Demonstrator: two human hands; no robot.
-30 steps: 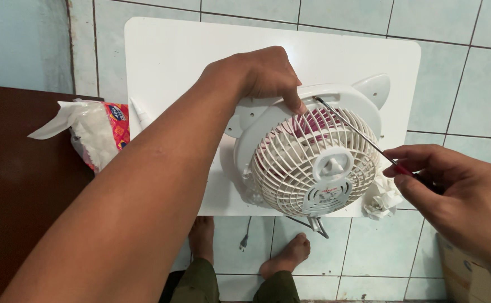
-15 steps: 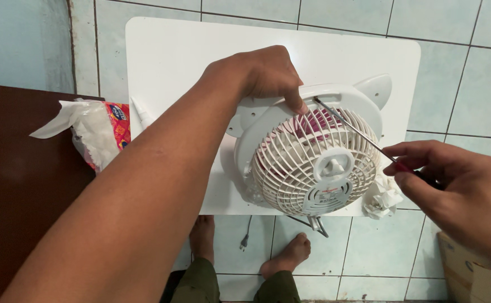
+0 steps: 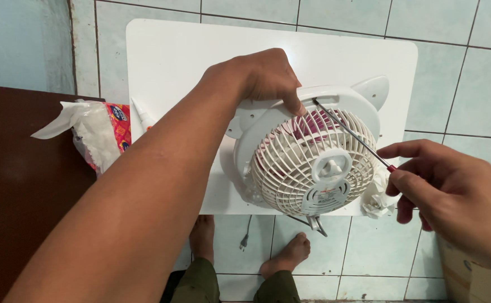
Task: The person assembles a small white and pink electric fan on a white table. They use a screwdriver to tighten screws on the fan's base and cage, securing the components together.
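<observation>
Head view, left hand (image 3: 262, 76) gripping fan (image 3: 307, 160), right hand (image 3: 453, 196) pinching screwdriver (image 3: 349, 134), tissue pack (image 3: 97, 132) nearby

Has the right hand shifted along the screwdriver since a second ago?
Yes. The right hand has slid up the screwdriver toward the fan; its fingertips now lie nearer the grille's rim.

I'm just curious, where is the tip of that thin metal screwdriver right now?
The thin metal screwdriver lies slanted across the white plastic fan grille; its tip touches the grille's upper rim beside the left hand.
</observation>
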